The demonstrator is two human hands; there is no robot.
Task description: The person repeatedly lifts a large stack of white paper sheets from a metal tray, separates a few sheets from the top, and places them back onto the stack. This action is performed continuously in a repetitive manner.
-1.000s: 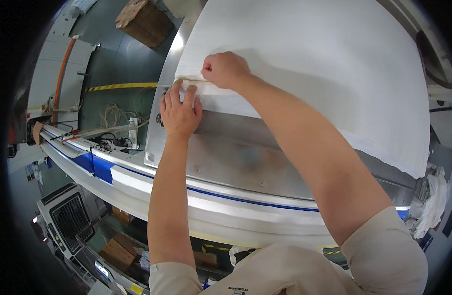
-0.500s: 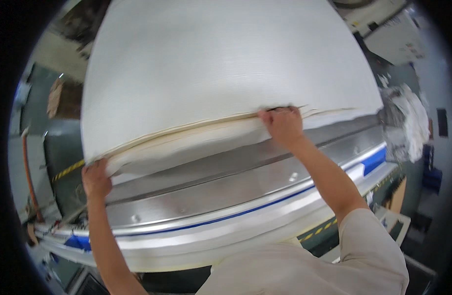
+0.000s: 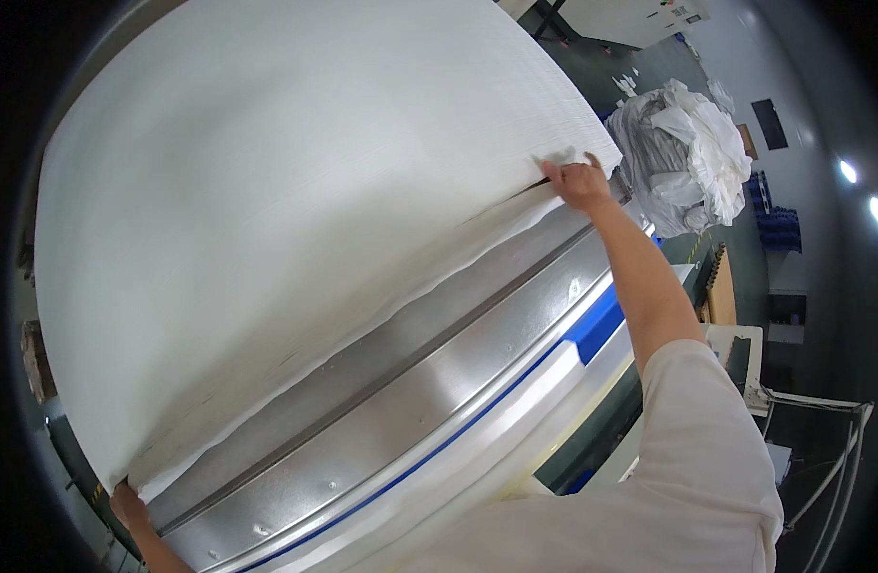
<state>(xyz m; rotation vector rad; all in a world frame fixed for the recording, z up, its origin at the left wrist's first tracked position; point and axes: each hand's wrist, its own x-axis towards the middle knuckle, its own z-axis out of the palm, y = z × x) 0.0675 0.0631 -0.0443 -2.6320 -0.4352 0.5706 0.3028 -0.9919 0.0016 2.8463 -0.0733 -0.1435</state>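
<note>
A large white sheet, lying over another white layer, fills most of the view. At its near left corner my left hand is closed on the edge, with its fingers partly hidden. My right hand is at the edge close to the right corner, fingers bent around the sheet's rim. Between the hands the sheet's edge runs slantwise, and a narrow dark gap shows beside the right fingers.
A grey metal ledge runs along the sheet's near side, with a white and blue rail before it. At the right stands a bundle of crumpled white material. A white metal frame is at lower right.
The view has turned, so the sheet now slants up to the right. My right hand has shifted along the edge towards the right corner; my left hand stays at the left corner.
</note>
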